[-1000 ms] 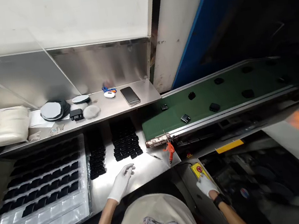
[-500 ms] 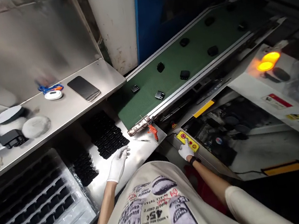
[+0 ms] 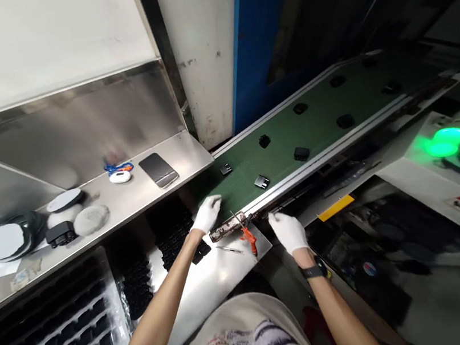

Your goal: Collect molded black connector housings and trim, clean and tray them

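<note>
My left hand [image 3: 208, 213], in a white glove, is at the near end of the green conveyor belt [image 3: 232, 186]. Its fingers reach forward, loosely open, and I see nothing in them. My right hand [image 3: 289, 231], also gloved, hovers beside the belt's near rail, fingers loosely bent and no object showing in them. On the belt lie several small black plastic parts; the closest are one part [image 3: 225, 169] and another part [image 3: 262, 181] with shiny faces. Packed rows of black parts [image 3: 175, 241] sit on the metal table [image 3: 211, 279], partly behind my left forearm.
Orange-handled cutters [image 3: 248, 239] and a thin pen-like tool [image 3: 230, 249] lie near the belt end. A clear tray [image 3: 114, 305] of black parts is at left. The shelf above holds a phone [image 3: 159, 170] and round pads [image 3: 92, 219]. A green lamp [image 3: 445, 141] glows at right.
My right hand has left the yellow button box and moved up towards the belt. My left hand has moved from the table to the belt's end. The lamp turned from orange to green.
</note>
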The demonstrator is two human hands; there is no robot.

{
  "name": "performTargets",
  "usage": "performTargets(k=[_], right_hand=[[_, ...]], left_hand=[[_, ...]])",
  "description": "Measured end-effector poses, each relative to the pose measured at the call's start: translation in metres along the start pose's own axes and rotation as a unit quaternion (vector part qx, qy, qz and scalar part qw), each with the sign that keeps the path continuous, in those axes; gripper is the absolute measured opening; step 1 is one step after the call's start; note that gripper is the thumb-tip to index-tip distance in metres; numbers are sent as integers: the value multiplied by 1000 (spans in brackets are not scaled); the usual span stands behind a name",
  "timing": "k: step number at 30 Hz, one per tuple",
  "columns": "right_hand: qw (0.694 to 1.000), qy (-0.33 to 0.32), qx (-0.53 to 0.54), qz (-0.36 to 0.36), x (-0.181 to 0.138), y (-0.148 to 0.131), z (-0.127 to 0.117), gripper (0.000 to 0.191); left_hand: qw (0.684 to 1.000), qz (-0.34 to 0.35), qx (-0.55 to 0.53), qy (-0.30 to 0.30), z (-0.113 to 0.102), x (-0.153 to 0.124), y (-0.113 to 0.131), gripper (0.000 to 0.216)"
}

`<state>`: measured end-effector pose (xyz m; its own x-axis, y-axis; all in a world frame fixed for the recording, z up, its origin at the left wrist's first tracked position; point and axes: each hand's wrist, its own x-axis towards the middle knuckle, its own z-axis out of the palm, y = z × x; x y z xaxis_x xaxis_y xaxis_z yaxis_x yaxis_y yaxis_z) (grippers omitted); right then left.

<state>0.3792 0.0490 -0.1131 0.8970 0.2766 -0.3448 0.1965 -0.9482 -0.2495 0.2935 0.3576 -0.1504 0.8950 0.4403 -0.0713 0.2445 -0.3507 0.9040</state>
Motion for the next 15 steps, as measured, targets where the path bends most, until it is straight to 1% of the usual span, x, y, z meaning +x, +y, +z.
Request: performTargets(k=[2,4,6,7,8,10,12,15], right_hand=[[997,75,9,1,37,-42,-14,66],[992,124,12,3,72,-76,-23,62],[990,143,12,-8,98,-96,-26,53],[989,145,11,-20,107,-102,-25,48],[989,145,10,-35,112,-104,-24,44],[988,139,11,-70,117,-102,-19,39],[986,126,14,-110,117,-97,-15,38],[980,99,24,-171,119,-94,-13,36]], left_hand=[[999,24,38,11,10,63,14,38],[997,36,69,19,20,117,29,40],[995,43,91,3,26,155,40,36],[994,43,99,-12,27,168,44,33],[993,41,106,-28,27,176,46,30],[992,32,114,-52,24,181,45,27],[992,20,111,-59,21,176,40,27],[996,-7,79,-45,15,157,31,25]])
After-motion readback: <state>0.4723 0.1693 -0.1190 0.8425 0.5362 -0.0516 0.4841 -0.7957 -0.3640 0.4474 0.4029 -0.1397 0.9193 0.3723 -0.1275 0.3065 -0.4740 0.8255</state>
